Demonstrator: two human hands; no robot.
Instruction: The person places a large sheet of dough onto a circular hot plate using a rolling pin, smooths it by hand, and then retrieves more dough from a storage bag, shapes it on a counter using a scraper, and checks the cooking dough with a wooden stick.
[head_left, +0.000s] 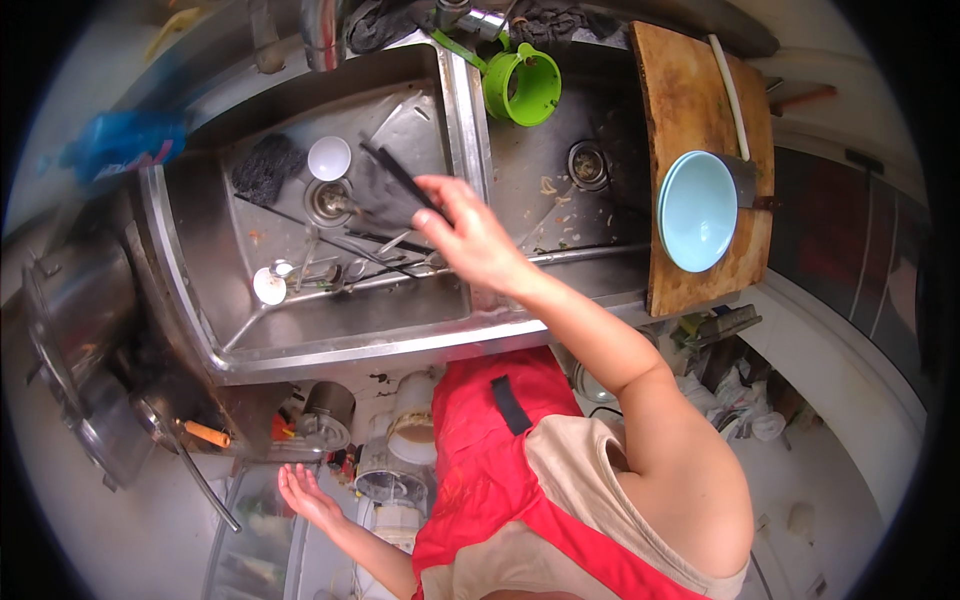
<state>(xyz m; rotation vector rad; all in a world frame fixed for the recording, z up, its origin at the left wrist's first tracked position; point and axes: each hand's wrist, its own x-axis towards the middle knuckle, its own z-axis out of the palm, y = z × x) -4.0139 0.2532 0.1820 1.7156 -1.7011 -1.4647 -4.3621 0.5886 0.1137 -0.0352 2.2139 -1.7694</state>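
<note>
Over the left sink basin, my right hand (469, 232) is closed around dark, thin sticks (401, 171), blurred and probably chopsticks. My left hand (304, 493) is held low beside the body, palm up, fingers apart and holding nothing. In the left basin lie a black mesh scrubber (268, 169), a small white bowl (329, 158) by the drain (328, 201), and several metal spoons (352, 268) mixed with dark sticks. A white round piece (270, 286) lies in the near left corner.
A green plastic strainer (523, 84) hangs at the right basin, where food scraps lie near the drain (588, 165). Light blue bowls (697, 211) and a cleaver (739, 180) rest on a wooden board (675, 90) across the right end. A blue bottle (135, 142) stands left; pans (75, 360) lie beyond the sink's left edge.
</note>
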